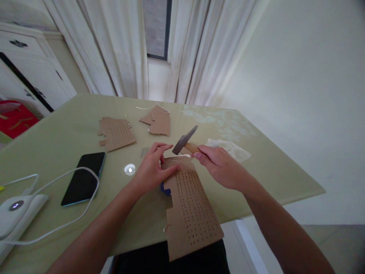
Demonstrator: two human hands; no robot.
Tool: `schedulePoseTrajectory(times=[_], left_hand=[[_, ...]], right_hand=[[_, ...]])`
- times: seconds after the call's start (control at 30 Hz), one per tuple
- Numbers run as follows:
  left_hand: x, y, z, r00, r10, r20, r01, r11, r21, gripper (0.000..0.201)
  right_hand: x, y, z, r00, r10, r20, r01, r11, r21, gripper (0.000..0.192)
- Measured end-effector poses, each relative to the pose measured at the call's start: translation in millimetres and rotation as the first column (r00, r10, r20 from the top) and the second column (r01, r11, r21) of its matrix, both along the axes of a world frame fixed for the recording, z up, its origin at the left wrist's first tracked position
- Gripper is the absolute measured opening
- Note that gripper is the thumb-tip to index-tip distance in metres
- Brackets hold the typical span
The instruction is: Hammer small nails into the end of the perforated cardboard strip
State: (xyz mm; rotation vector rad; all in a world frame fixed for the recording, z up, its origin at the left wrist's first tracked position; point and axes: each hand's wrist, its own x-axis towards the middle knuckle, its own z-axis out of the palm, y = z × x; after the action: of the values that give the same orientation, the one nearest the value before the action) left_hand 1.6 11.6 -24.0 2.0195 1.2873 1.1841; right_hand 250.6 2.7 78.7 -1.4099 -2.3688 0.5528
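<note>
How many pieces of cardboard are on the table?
3: one cardboard piece under the hands at the near edge, one far left beyond the phone, one farther back. More may be hidden.

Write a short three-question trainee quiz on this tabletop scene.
1. True or false: the right hand grips a hammer.
2. What does the left hand press on? A) phone B) perforated cardboard sheet C) plastic bag
3. Fill in: the black phone lies to the ___ of the left hand.

Key: 1 true; 2 B, the perforated cardboard sheet; 3 left.
</note>
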Motion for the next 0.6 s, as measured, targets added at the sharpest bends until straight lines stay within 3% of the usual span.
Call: schedulePoseTrajectory(times=[0.2,0.27,0.33,0.4,0.47,0.53,0.6], left_hand=[[-0.3,-1.3,-0.9,1.0,-0.002,0.014,0.002,1.0,0.001,0.062],[-0.9,-1.3,-2.0,0.999,-0.002,0.032,0.001,1.0,0.021,0.064],[-1.7,-1.1,-3.2,0.999,-0.002,0.053,0.0,0.999,0.033,0.066],[-2.3,-1.0,-3.8,0.997,0.0,0.079,-0.003,0.999,0.039,0.066],[-2.4,-1.0,-3.9,0.993,0.003,0.114,-0.008,0.999,0.038,0.064],[-3.3,-0.2,-4.0,0.989,0.005,0.15,-0.01,0.999,0.034,0.06],[-7.4,2.8,-4.8,0.984,0.034,0.176,-0.037,0.999,0.015,0.052]], right_hand=[[0.5,3.2,-14.6,0.998,0.06,0.024,-0.058,0.997,-0.054,0.03],[-0.2,8.7,-18.8,0.997,0.053,-0.054,-0.056,0.997,-0.058,0.03],[0.9,16.8,-21.6,0.968,-0.004,-0.25,-0.028,0.992,-0.124,0.031],[2.9,27.1,-27.7,0.848,-0.12,-0.517,-0.034,0.96,-0.278,0.031],[5.0,38.2,-40.1,0.645,-0.259,-0.719,-0.121,0.894,-0.432,0.035],[7.1,48.3,-58.0,0.474,-0.353,-0.807,-0.232,0.833,-0.502,0.04],[9.5,56.2,-76.9,0.367,-0.432,-0.824,-0.273,0.797,-0.539,0.042]])
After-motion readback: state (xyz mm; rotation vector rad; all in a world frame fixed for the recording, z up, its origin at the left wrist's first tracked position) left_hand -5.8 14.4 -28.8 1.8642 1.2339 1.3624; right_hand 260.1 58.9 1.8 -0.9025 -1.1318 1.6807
